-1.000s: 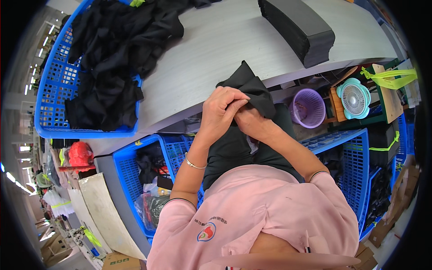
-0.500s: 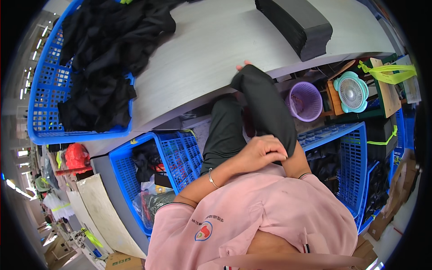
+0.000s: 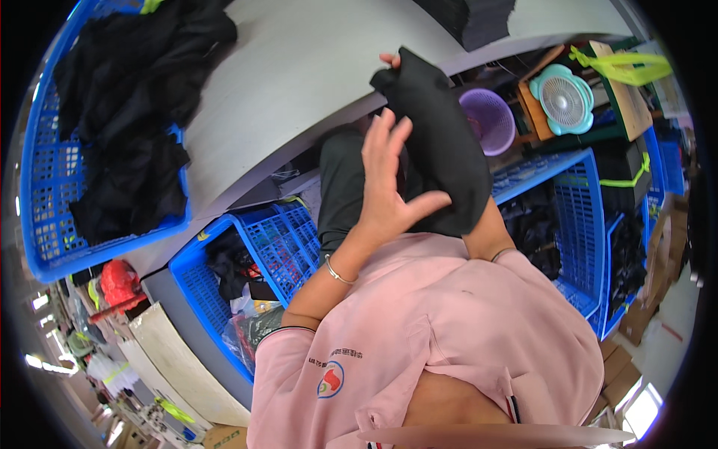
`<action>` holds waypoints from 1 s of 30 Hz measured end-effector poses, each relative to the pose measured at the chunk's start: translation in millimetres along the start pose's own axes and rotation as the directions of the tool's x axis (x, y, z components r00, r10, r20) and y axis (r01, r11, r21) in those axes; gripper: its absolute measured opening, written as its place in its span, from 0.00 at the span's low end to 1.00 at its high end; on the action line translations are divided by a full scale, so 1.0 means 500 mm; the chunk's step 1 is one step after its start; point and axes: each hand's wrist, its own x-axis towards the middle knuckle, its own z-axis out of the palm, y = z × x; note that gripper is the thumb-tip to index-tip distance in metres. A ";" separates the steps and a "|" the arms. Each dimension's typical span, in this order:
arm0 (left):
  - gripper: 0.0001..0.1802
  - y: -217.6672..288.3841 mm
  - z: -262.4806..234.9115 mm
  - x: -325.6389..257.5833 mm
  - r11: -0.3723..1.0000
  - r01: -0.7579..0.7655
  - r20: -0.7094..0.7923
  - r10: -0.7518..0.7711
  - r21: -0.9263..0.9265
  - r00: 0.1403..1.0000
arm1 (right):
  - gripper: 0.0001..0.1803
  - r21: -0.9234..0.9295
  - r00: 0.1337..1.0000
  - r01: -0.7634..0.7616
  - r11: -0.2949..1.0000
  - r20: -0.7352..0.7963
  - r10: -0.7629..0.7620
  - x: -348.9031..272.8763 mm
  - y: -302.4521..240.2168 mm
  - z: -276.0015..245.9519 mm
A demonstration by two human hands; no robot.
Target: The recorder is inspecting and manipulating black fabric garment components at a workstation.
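Observation:
A black fabric tube [image 3: 441, 142], which looks like a sleeve or a trouser leg, covers my right forearm. Only the fingertips of my right hand [image 3: 390, 59] come out at its far end; the rest of that hand is hidden in the cloth. Beside the tube, my left hand [image 3: 385, 179] is raised and open, fingers and thumb spread, holding nothing. Whether its thumb touches the cloth, I cannot tell. Dark trousers on my lap lie below the tube.
A blue basket [image 3: 112, 262] of black garments [image 3: 142, 112] stands on the grey table [image 3: 277, 90]. Stacked black pieces [image 3: 486, 22] lie at the back. Below are two blue baskets, a purple bin [image 3: 486, 120] and a turquoise fan [image 3: 566, 99].
My left hand has let go of the tube's near end and moved up and left, opening. My right arm in the tube has risen, and the view has shifted.

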 end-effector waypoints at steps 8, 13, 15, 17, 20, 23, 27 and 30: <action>0.13 -0.026 0.034 -0.030 0.993 0.047 -0.007 -0.048 -0.110 0.999 | 0.15 -0.249 0.917 -0.275 0.929 -0.357 0.176 0.091 0.103 0.003; 0.05 -0.053 -0.002 0.019 0.593 0.270 -0.021 -0.437 -0.759 0.899 | 0.14 0.244 0.889 -0.081 0.966 -0.421 0.181 0.028 0.101 0.083; 0.06 -0.077 -0.014 0.066 0.681 0.199 -0.233 -0.487 -0.705 0.842 | 0.13 0.428 0.918 0.001 0.904 -0.359 0.169 -0.005 0.085 0.139; 0.07 -0.121 -0.061 0.119 0.709 0.056 -0.406 -0.464 -0.703 0.787 | 0.13 0.687 0.918 -0.157 0.710 -0.165 0.362 -0.058 0.059 0.189; 0.06 -0.166 -0.089 0.141 0.820 0.032 -0.464 -0.354 -0.571 0.812 | 0.14 0.467 0.900 -0.436 0.769 0.202 0.387 -0.153 0.026 0.154; 0.05 -0.203 -0.164 0.164 0.952 0.265 -0.621 -0.300 -0.151 0.724 | 0.16 0.219 0.918 0.012 0.976 0.385 -0.097 -0.222 0.012 0.103; 0.01 -0.186 -0.208 0.161 0.876 0.014 -0.643 -0.365 -0.482 0.673 | 0.16 0.563 0.663 -0.744 0.361 0.689 0.293 -0.287 0.012 0.050; 0.03 -0.149 -0.196 0.143 0.926 0.016 -0.667 -0.282 -0.376 0.690 | 0.25 0.490 0.805 -0.585 0.647 0.253 0.536 -0.263 0.023 0.030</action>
